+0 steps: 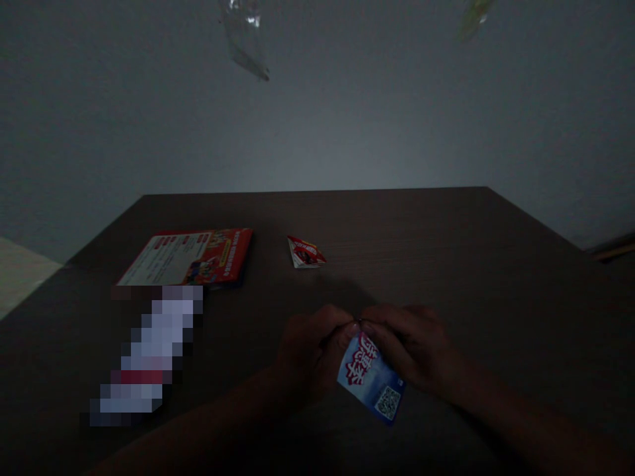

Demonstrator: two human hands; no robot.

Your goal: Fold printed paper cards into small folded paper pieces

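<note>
Between my two hands is a blue printed paper (370, 377) with large red-and-white characters and a QR code near its lower corner. My left hand (320, 344) pinches its top edge from the left. The fingers of my right hand (409, 340) pinch the same edge from the right, thumbs almost touching. The part of the paper under the fingers is hidden. Beyond my hands, a small folded red-and-white paper (306, 253) rests on the table.
Red-and-white printed leaflets (198, 258) lie at the left of the dark wooden table (397, 231). In front of them is a long whitish object (151, 357), blurred into blocks. A transparent bag (247, 39) hangs against the grey wall (347, 119) behind the table.
</note>
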